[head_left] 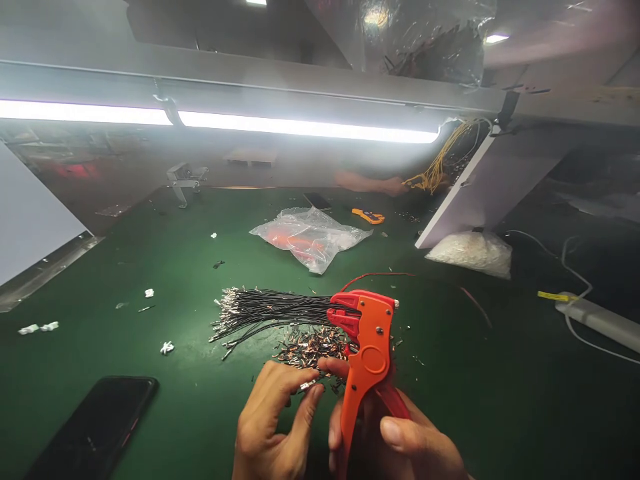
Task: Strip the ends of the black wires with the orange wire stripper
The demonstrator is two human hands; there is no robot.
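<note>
Between thumb and index finger, my left hand (280, 420) pinches a small metal terminal piece (308, 385). My right hand (400, 433) is wrapped round the handles of an orange and red wire stripper (373, 340), held upright with its red jaws toward the left. One finger of my right hand reaches toward the pinched piece. Behind the hands lies a bundle of black wires (280, 305) with metal terminals at its left end; its right end is hidden by the tool's jaws. A pile of short wire scraps (313, 345) lies just in front of the bundle.
A black phone (95, 427) lies at the front left. Farther back are a clear plastic bag with orange contents (313, 239) and a yellow-orange tool (369, 216). A bag of white pieces (470, 252) and a power strip (603, 319) are on the right. White connectors (167, 348) lie left.
</note>
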